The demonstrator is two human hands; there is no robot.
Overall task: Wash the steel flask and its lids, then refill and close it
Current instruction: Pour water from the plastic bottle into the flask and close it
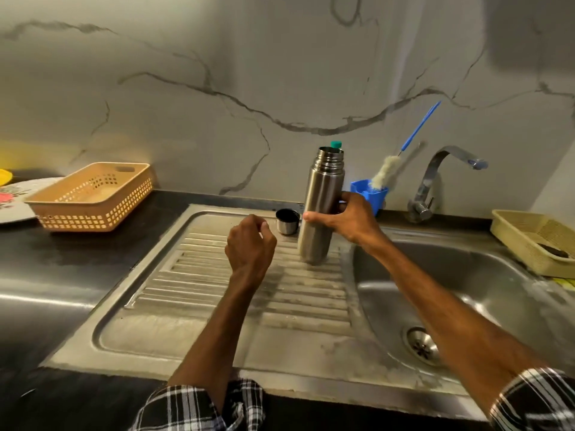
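Right hand (342, 220) grip clamped round the steel flask (323, 188) standing on the drainboard (193, 306). Left hand (249, 247) curled by the cup lid (287, 221), can't tell if it's holding anything.

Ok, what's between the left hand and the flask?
In the head view, a small steel cup lid stands mouth-up on the drainboard between the left hand and the steel flask, close beside the flask.
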